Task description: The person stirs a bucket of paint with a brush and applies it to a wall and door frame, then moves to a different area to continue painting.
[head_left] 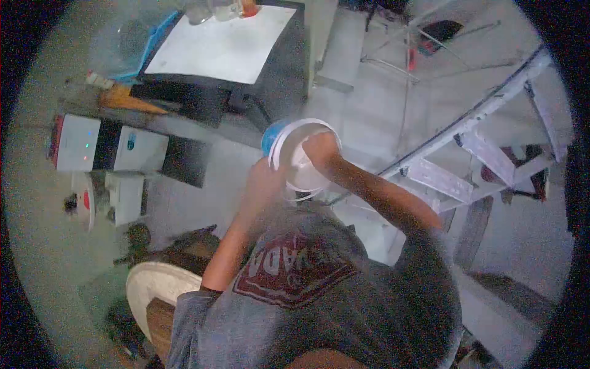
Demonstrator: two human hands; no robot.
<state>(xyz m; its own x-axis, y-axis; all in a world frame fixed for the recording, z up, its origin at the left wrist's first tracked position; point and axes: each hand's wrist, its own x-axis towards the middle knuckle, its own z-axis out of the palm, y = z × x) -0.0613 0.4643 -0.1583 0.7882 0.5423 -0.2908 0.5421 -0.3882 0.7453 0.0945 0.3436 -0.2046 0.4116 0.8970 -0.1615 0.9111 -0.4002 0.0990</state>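
A white bucket (280, 145) with blue on its outer side is tilted in front of my body, and its open mouth faces me. My left hand (268, 174) grips the bucket's rim and side at the lower left. Inside the mouth, my right hand (322, 149) is curled, with its fingertips pointing into the bucket. Whatever its fingers hold, if anything, cannot be made out. The inside of the bucket looks pale and greyish. A thin white handle (302, 198) hangs below the rim.
A paint-marked ladder (473, 114) leans across the right side. At the upper left stands a dark table with a white sheet (221, 46) and jars (200, 11) on it. White boxes (142, 147) with small lights and a pale round-backed chair (157, 280) are to the left.
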